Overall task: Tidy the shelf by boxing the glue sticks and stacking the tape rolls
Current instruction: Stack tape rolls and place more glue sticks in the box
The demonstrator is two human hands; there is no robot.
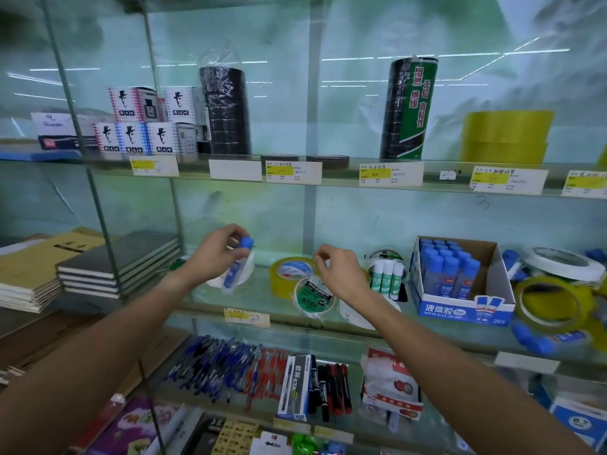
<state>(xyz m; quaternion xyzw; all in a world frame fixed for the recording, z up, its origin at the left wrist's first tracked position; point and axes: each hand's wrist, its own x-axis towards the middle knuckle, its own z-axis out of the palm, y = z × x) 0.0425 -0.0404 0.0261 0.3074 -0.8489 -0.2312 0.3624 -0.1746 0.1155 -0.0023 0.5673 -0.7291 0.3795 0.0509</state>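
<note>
Your left hand [215,254] pinches a blue-capped glue stick [237,264], lifted above a white tape roll [244,274]. To its right, your right hand [341,274] hovers with fingers loosely curled, holding nothing; a yellow tape roll [279,280] and green-labelled roll [313,295] lie just left of it. Further right sits the glue box [460,310], its right half unfilled, near the glass shelf edge [328,326].
</note>
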